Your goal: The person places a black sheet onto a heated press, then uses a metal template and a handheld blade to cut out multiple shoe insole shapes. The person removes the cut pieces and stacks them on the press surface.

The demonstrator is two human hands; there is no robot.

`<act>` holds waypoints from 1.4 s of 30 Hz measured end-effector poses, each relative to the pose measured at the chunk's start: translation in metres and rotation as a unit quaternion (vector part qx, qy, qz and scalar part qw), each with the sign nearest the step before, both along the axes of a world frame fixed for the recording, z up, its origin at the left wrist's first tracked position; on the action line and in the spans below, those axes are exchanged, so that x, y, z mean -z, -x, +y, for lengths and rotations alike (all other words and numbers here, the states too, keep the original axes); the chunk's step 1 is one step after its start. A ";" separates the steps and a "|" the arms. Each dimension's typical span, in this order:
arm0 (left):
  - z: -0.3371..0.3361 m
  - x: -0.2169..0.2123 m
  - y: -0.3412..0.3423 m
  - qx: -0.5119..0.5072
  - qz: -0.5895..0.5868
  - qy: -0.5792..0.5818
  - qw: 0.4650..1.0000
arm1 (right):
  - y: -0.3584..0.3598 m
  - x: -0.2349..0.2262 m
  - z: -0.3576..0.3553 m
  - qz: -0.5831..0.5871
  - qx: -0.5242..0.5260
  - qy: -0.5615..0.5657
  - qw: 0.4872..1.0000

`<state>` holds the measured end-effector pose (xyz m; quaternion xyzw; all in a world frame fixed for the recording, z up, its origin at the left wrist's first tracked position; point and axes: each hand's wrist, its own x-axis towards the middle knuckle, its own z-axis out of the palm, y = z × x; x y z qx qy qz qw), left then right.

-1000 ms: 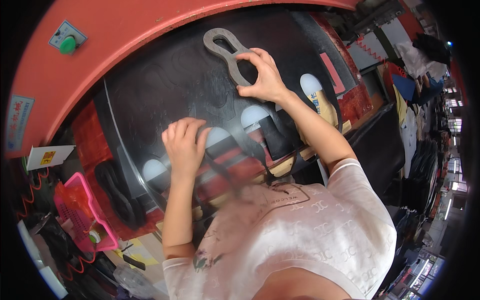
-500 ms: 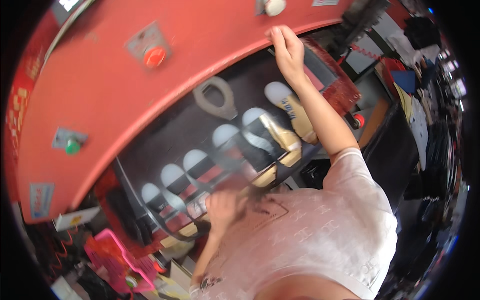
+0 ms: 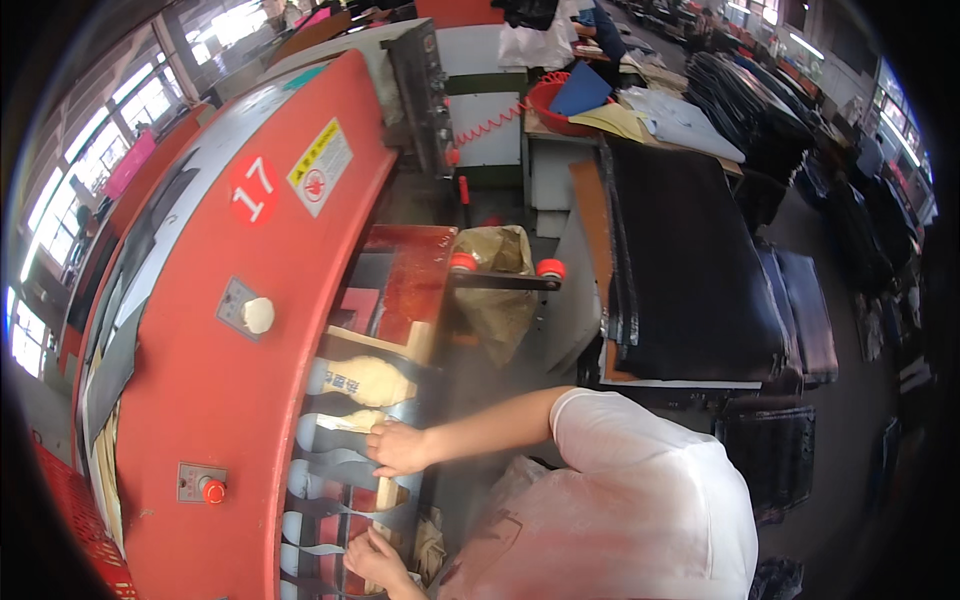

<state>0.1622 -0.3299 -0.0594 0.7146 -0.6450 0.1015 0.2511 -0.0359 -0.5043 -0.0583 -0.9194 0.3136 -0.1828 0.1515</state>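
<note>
My right hand (image 3: 399, 447), fingers curled, is closed at the near edge of a thin dark sheet with wavy strips (image 3: 335, 455) between its sole-shaped openings. Lower down, my left hand (image 3: 375, 560) is also bent closed over the ends of the strips; its fingertips are partly hidden. Pale rounded pieces (image 3: 293, 527) show between the strips, under the red machine's overhanging beam (image 3: 250, 390). Beyond my right hand lies a tan sole-shaped piece (image 3: 368, 380) with dark print, and another tan piece (image 3: 350, 421) sits close to its fingers.
The beam carries a red button (image 3: 212, 490) and a pale knob (image 3: 258, 316). A bar with red knobs (image 3: 505, 281) juts out beside a brown bag (image 3: 500, 325). Stacked black sheets (image 3: 690, 260) lie to the right; a red basin (image 3: 560, 108) stands at the back.
The view has swung to the right. My right hand has come down from the beam's edge onto the strips. The blurred sheet by my left hand now lies over the pieces.
</note>
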 end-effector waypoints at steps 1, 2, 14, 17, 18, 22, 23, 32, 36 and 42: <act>-0.002 0.001 0.001 -0.001 -0.004 -0.003 1.000 | 0.002 0.009 0.004 -0.058 0.008 0.021 0.998; -0.001 0.002 0.003 -0.015 -0.001 -0.018 1.000 | 0.002 0.017 0.007 -0.086 0.029 0.031 0.995; 0.032 0.020 0.043 -0.014 -0.005 -0.033 0.999 | 0.046 0.036 0.046 -0.140 0.052 0.056 0.987; 0.055 0.020 0.072 -0.011 -0.002 -0.011 1.000 | 0.071 0.038 0.071 -0.175 0.056 0.100 0.978; 0.064 0.019 0.082 -0.009 -0.003 -0.011 1.000 | 0.080 0.038 0.080 -0.144 0.047 0.076 0.985; 0.094 0.016 0.116 0.004 -0.013 0.018 1.000 | 0.112 0.037 0.108 -0.203 0.040 0.089 0.974; 0.101 0.016 0.123 0.007 -0.009 0.031 0.999 | 0.120 0.037 0.115 -0.201 0.042 0.074 0.976; 0.149 -0.003 0.177 0.004 -0.029 0.021 0.999 | 0.168 0.037 0.162 -0.209 0.030 0.069 0.975; 0.164 -0.013 0.190 -0.005 -0.086 -0.016 0.996 | 0.176 0.040 0.173 -0.237 0.025 0.077 0.968; 0.171 0.001 0.192 0.023 -0.144 0.038 0.989 | 0.205 0.024 0.181 -0.371 -0.010 -0.079 0.925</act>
